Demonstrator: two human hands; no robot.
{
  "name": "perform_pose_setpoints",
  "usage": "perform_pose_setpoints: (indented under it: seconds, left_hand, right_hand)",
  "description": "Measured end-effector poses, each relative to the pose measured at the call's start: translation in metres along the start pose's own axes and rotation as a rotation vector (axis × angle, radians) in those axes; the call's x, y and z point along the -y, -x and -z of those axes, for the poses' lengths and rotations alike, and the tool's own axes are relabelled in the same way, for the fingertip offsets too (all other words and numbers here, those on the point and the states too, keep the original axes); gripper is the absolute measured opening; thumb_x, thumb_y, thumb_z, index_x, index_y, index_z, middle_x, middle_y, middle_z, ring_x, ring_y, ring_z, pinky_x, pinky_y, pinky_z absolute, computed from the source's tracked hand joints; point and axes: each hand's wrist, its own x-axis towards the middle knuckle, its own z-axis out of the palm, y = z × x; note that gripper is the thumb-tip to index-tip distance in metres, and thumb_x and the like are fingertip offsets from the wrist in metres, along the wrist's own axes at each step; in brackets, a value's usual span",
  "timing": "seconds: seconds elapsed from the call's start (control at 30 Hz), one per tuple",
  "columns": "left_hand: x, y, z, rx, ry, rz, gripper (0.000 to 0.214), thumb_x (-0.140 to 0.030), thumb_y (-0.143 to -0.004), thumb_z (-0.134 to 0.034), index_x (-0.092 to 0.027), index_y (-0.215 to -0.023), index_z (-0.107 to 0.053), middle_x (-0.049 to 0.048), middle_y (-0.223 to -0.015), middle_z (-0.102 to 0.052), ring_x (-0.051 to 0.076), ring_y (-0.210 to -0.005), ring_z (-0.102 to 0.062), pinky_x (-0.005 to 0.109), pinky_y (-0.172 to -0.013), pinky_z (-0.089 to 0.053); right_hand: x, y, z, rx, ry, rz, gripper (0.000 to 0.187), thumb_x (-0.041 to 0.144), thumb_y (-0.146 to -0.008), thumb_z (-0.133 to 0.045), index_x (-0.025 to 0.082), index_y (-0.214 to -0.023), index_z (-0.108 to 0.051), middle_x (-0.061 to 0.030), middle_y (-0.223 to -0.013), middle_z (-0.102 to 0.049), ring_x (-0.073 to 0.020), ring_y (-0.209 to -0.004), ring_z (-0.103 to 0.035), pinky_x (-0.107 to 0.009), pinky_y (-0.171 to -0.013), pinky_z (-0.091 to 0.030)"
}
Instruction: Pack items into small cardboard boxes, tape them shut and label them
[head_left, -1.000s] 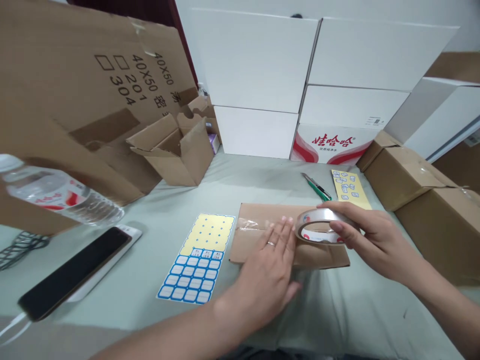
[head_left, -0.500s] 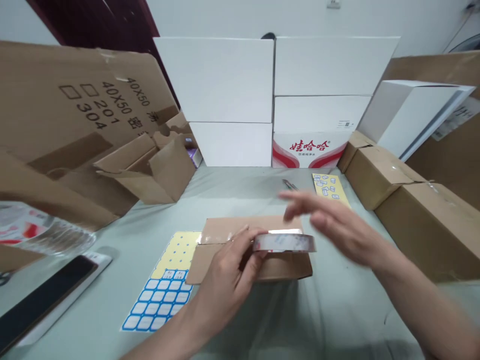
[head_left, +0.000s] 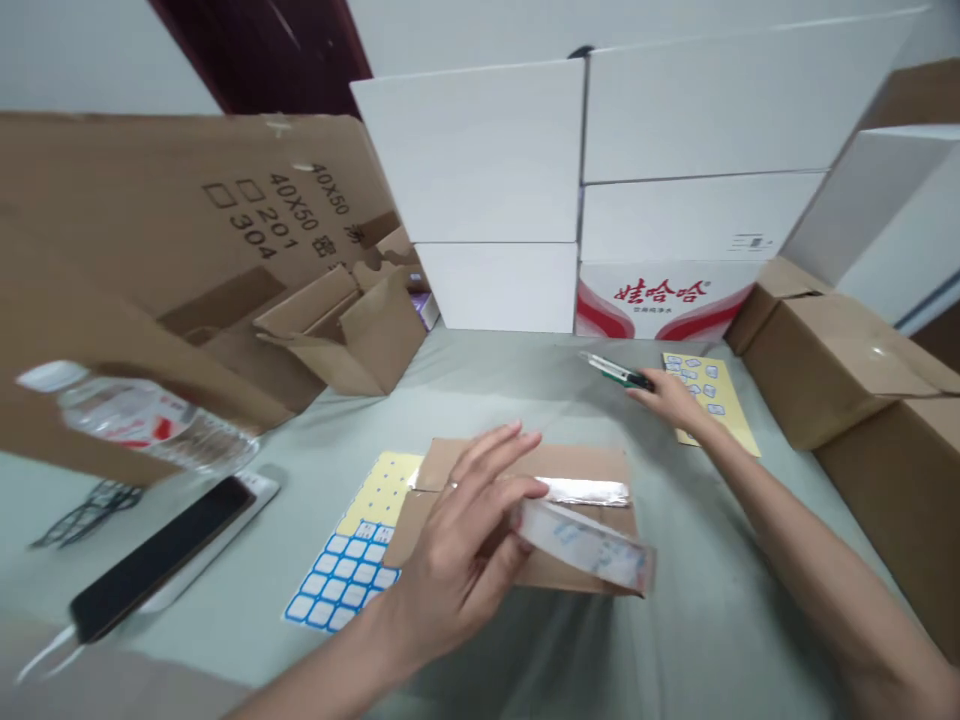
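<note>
Right fingers (head_left: 658, 384) moved forward, gripping cutter (head_left: 609, 369) — left fingers (head_left: 501, 495) pinch tape (head_left: 589, 547), partly hiding carton (head_left: 581, 462).

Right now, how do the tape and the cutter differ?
Shape: the tape is a roll seen nearly edge-on; the cutter is long and slim.
Colour: the tape is pale; the cutter is green and black.
Place: the tape is over the box, in the left hand; the cutter is beyond it, at the right hand.
Shared: each has a hand on it.

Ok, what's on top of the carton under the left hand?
On the carton, shiny tape lies at right. The left hand, holding the tape roll, hides the middle; anything there is unseen.
</note>
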Motion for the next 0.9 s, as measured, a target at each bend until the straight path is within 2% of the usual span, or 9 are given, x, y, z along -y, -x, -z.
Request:
perform_pose_setpoints:
  seconds: [0.13, 0.2, 0.27, 0.37, 0.5, 0.7, 0.8, 0.9]
  left_hand:
    - [0.002, 0.000, 0.002, -0.097, -0.113, -0.012, 0.020, -0.028, -0.095, -0.045, -0.025, -0.109, -0.060, 0.0115, -0.145, -0.047, 0.029, -0.145, -0.029, 0.058, -0.113, -0.031]
    - [0.001, 0.004, 0.002, -0.127, -0.164, -0.025, 0.020, -0.029, -0.094, -0.047, -0.029, -0.107, -0.062, 0.0070, -0.145, -0.046, 0.028, -0.145, -0.027, 0.056, -0.113, -0.031]
    - [0.002, 0.009, 0.002, -0.135, -0.203, -0.056, 0.019, -0.030, -0.093, -0.048, -0.032, -0.106, -0.062, 0.0040, -0.143, -0.046, 0.027, -0.145, -0.023, 0.053, -0.111, -0.034]
    - [0.003, 0.013, 0.004, -0.109, -0.223, -0.078, 0.020, -0.031, -0.093, -0.049, -0.034, -0.107, -0.062, 0.0028, -0.138, -0.048, 0.026, -0.145, -0.020, 0.051, -0.109, -0.037]
    - [0.002, 0.012, 0.004, -0.099, -0.211, -0.063, 0.020, -0.032, -0.094, -0.047, -0.035, -0.108, -0.061, 0.0043, -0.133, -0.051, 0.028, -0.143, -0.023, 0.052, -0.107, -0.037]
    - [0.008, 0.001, 0.006, -0.018, -0.108, 0.006, 0.020, -0.025, -0.099, -0.038, -0.024, -0.108, -0.056, 0.0083, -0.133, -0.053, 0.025, -0.143, -0.026, 0.048, -0.115, -0.026]
    - [0.015, -0.001, 0.005, 0.023, 0.033, 0.168, 0.016, -0.025, -0.099, -0.042, -0.024, -0.106, -0.057, 0.0051, -0.136, -0.053, 0.023, -0.142, -0.030, 0.042, -0.116, -0.025]
    - [0.021, 0.002, 0.003, 0.029, 0.194, 0.388, 0.025, -0.029, -0.101, -0.040, -0.030, -0.120, -0.057, 0.0007, -0.138, -0.054, 0.021, -0.142, -0.032, 0.039, -0.115, -0.026]
  right_hand:
    - [0.018, 0.019, 0.046, 0.097, -0.116, 0.326, 0.042, 0.040, -0.095, -0.052, 0.023, -0.133, -0.052, -0.0082, -0.125, -0.060, -0.0227, -0.112, -0.057, -0.034, -0.091, -0.047]
    - [0.036, 0.032, 0.060, 0.186, -0.154, 0.503, 0.041, 0.042, -0.095, -0.051, 0.027, -0.134, -0.052, -0.0071, -0.119, -0.061, -0.0216, -0.106, -0.058, -0.034, -0.086, -0.047]
    - [0.054, 0.041, 0.067, 0.248, -0.142, 0.600, 0.038, 0.037, -0.096, -0.050, 0.028, -0.133, -0.054, -0.0068, -0.113, -0.060, -0.0206, -0.101, -0.057, -0.034, -0.083, -0.047]
    - [0.074, 0.045, 0.072, 0.296, -0.088, 0.638, 0.034, 0.031, -0.095, -0.050, 0.028, -0.128, -0.059, -0.0062, -0.108, -0.059, -0.0196, -0.098, -0.056, -0.034, -0.083, -0.046]
    - [0.086, 0.040, 0.078, 0.369, -0.056, 0.706, 0.033, 0.023, -0.091, -0.053, 0.029, -0.121, -0.065, -0.0047, -0.101, -0.058, -0.0179, -0.093, -0.056, -0.032, -0.082, -0.046]
    - [0.115, 0.025, 0.080, 0.431, 0.104, 0.785, 0.045, 0.001, -0.071, -0.057, 0.025, -0.106, -0.072, -0.0032, -0.091, -0.060, -0.0188, -0.091, -0.052, -0.030, -0.080, -0.042]
    - [0.123, 0.016, 0.079, 0.486, 0.142, 0.806, 0.045, 0.000, -0.066, -0.057, 0.023, -0.101, -0.073, -0.0024, -0.086, -0.062, -0.0182, -0.088, -0.052, -0.027, -0.073, -0.040]
    - [0.121, 0.009, 0.080, 0.584, 0.142, 0.749, 0.043, 0.000, -0.065, -0.057, 0.024, -0.097, -0.074, 0.0007, -0.078, -0.061, -0.0143, -0.076, -0.052, -0.023, -0.062, -0.036]
